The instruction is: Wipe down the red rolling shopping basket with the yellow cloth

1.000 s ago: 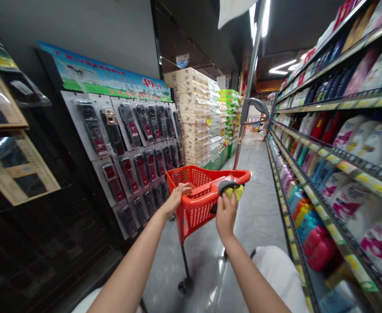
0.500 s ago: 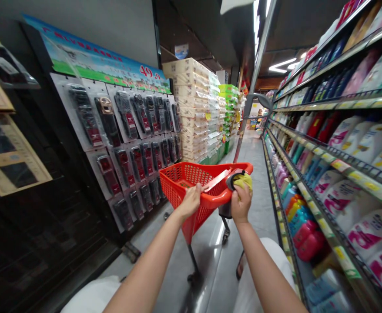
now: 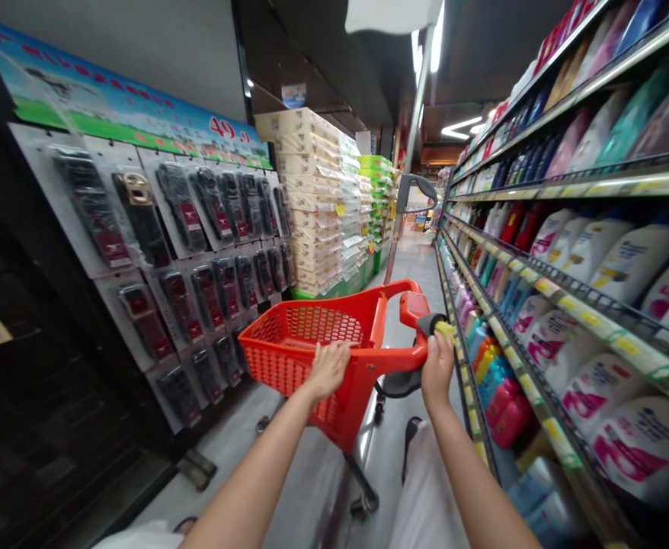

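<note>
A red plastic shopping cart [image 3: 300, 366] with a lattice basket stands in front of me, turned sideways. My left hand [image 3: 328, 370] lies over the near rim of its basket, the fingers hooked over the edge and their tips partly hidden. At the right end of the cart's handle, my right hand [image 3: 438, 362] is closed around a yellow and dark grey cloth [image 3: 442, 328], which presses against the handle. Most of the cloth is hidden by my fingers. The basket holds nothing I can make out.
Shelves of shampoo bottles [image 3: 609, 412] line the right side. Packaged belts [image 3: 186, 206] hang on a display at left. Beyond the cart stand stacked tissue packs [image 3: 312, 198] and a tall metal pole [image 3: 408, 152]. A grey tiled floor [image 3: 411, 263] runs down the aisle.
The cart has swung round, so its basket points further left and its side faces me. My left hand has shifted from near the handle bar onto the basket rim. The right hand keeps the cloth.
</note>
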The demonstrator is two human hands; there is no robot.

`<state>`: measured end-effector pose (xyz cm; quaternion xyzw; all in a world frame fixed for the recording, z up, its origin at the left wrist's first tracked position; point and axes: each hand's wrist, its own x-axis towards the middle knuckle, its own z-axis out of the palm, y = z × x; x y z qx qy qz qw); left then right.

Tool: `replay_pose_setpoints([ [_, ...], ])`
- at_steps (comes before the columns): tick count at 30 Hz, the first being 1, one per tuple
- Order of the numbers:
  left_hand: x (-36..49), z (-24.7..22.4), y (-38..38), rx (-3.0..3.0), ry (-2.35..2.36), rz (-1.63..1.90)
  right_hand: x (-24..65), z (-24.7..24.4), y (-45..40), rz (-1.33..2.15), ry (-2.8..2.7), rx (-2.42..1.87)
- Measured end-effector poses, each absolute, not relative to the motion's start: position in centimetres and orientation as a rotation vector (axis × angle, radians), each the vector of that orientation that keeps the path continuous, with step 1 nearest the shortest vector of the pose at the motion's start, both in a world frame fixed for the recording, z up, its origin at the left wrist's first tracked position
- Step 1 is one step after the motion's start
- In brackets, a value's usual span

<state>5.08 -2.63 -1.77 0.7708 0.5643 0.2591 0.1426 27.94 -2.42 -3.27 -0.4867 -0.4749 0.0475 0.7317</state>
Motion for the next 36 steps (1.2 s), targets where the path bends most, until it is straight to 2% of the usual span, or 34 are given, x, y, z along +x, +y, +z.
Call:
replay_pose_setpoints([
  [4, 6.6, -1.5, -2.4, 2.202, 1.69, 0.686, 25.1, -5.1, -3.7, -0.05, -0.977, -1.143],
  [8, 6.4, -0.8, -2.3, 2.189, 1.704, 0.623, 24.8, -6.5, -5.2, -0.136, -1.226, -1.129],
  [15, 8.2, -0.5, -1.9, 2.065, 1.585, 0.737, 27.6, -4.1, -2.6, -0.046, -1.147, -1.187],
  [18, 9.8, -0.8, -1.7, 2.038, 1.563, 0.779, 26.6, -4.6, -2.5, -0.13, -1.151, -1.26],
  [24, 11.5, -1.1, -1.7, 2.012, 1.563, 0.781, 27.4, -5.8, -3.3, -0.322, -1.524, -1.308],
  [29, 11.6, -0.9, -1.4, 1.997, 1.388, 0.874, 29.4, -4.5, -0.8, -0.386, -1.423, -1.338],
  [32, 8.9, -1.5, -0.5, 2.067, 1.244, 0.95, 29.4, -4.5, 0.7, -0.366, -1.43, -1.32],
  [36, 2.7, -2.9, -0.2, 2.182, 1.794, 0.752, 28.9, -5.2, 2.1, -0.292, -1.524, -1.318],
])
